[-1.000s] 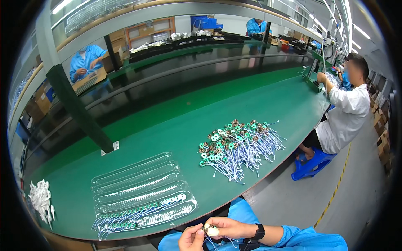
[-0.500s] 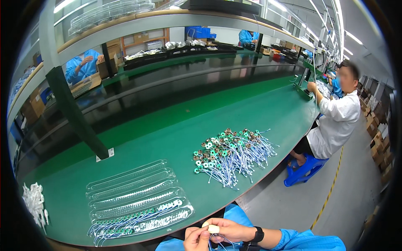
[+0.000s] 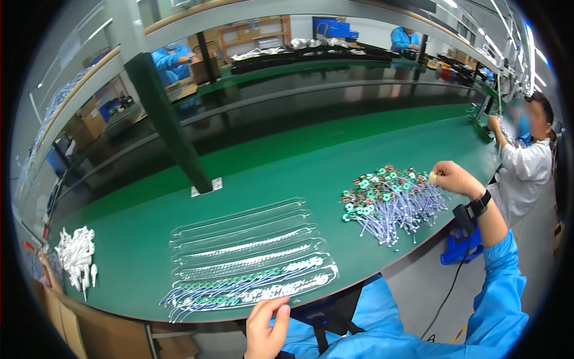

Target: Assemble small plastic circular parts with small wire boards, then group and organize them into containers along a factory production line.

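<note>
1. The pile of small parts (image 3: 394, 206) lies on the right-hand part of the green table (image 3: 269, 173), near its curved front edge; round green, pale and coppery heads gather mostly at the far side, and thin bluish-white wires fan toward the near edge, overlapping in a tangle.
2. The right hand (image 3: 457, 179) is at the pile's right edge, hiding a bit of it; thumb and fingers are drawn together, something pale yellow shows at the tips, and I cannot tell whether a part is gripped.
3. The left hand (image 3: 267, 329) is near the clear ridged tray (image 3: 239, 245), thumb and fingers spread apart.
4. Green-headed parts with blue wires line the tray's nearer rows, wires hanging over its left side.
5. Beyond the tray, a dark green post (image 3: 167, 125) rises from the table.
6. White pieces (image 3: 76, 254) are heaped at the far left.
7. At the right, a co-worker in white (image 3: 526, 173) sits near a blue stool (image 3: 460, 246).
</note>
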Tool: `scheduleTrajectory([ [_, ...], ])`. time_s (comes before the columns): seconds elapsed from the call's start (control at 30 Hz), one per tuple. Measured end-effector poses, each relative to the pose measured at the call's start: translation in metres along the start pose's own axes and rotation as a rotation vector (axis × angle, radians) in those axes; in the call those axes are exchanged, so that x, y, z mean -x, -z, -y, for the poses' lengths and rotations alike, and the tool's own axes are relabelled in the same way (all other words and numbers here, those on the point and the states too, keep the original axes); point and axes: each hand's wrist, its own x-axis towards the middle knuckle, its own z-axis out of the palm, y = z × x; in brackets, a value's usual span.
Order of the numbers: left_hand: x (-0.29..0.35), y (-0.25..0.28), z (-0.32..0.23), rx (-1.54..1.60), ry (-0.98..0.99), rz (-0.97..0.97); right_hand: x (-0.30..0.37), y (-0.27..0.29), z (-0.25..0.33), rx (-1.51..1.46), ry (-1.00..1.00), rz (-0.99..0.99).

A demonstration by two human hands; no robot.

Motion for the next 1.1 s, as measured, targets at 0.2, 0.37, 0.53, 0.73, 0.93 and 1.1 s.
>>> scheduleTrajectory([
  [0.2,-0.03,0.0,0.028,-0.492,-0.235,0.026,-0.037,-0.041,-0.003,0.123,0.084,-0.11],
  [0.37,-0.046,-0.015,0.02,-0.645,-0.251,0.077,-0.014,-0.056,0.039,0.222,0.136,-0.296],
  [0.53,-0.051,0.003,0.023,-0.683,-0.21,0.066,0.038,-0.06,0.064,-0.084,0.315,-0.386],
  [0.73,-0.054,-0.004,0.013,-0.788,-0.314,0.18,0.112,-0.123,0.067,-0.418,0.367,-0.143],
  [0.93,-0.064,-0.033,0.019,-0.836,-0.359,0.231,0.146,-0.181,0.067,-0.659,0.338,-0.05],
  [1.1,-0.071,-0.044,0.0,-0.848,-0.33,0.29,0.155,-0.193,0.061,-0.777,0.261,-0.019],
])
